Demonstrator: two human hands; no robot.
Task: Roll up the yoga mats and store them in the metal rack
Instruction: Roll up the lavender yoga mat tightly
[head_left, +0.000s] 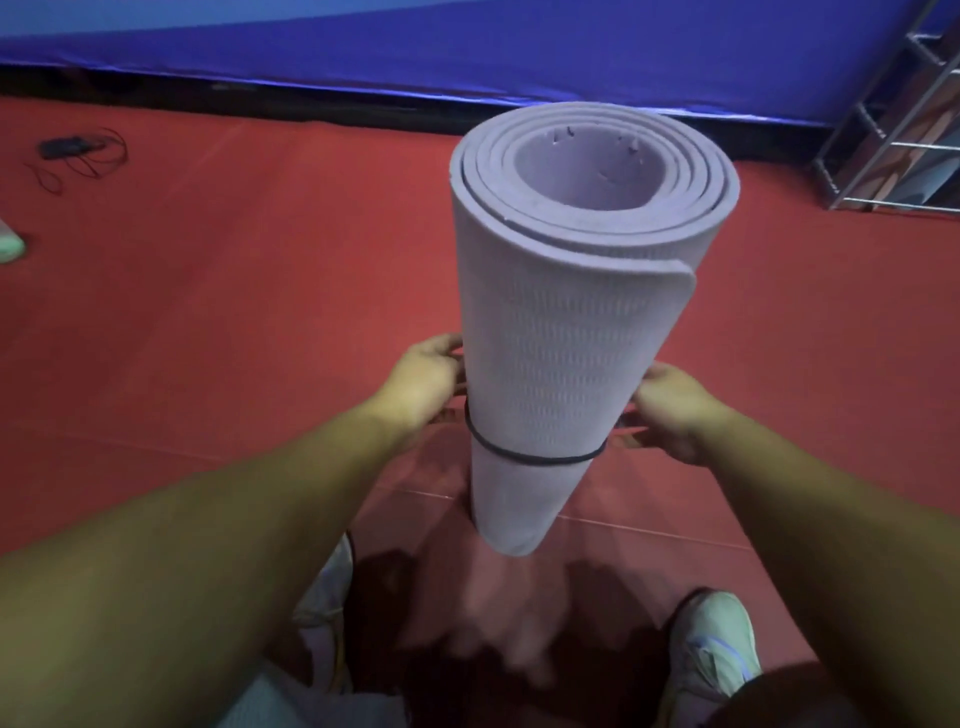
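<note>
A rolled lilac yoga mat (561, 322) stands upright on its end in front of me, its spiral top facing the camera. A thin black elastic band (535, 457) circles its lower part. My left hand (421, 384) is at the mat's left side and my right hand (675, 410) at its right side, both level with the band, fingers pinching the band's ends. The metal rack (893, 140) stands at the far right against the blue wall, with rolled mats lying on its shelves.
Red floor (234, 312) all around. A black device with a thin cable (78, 150) lies far left. A pale object (8, 244) is cut off by the left edge. My two shoes (711, 644) are just below the mat.
</note>
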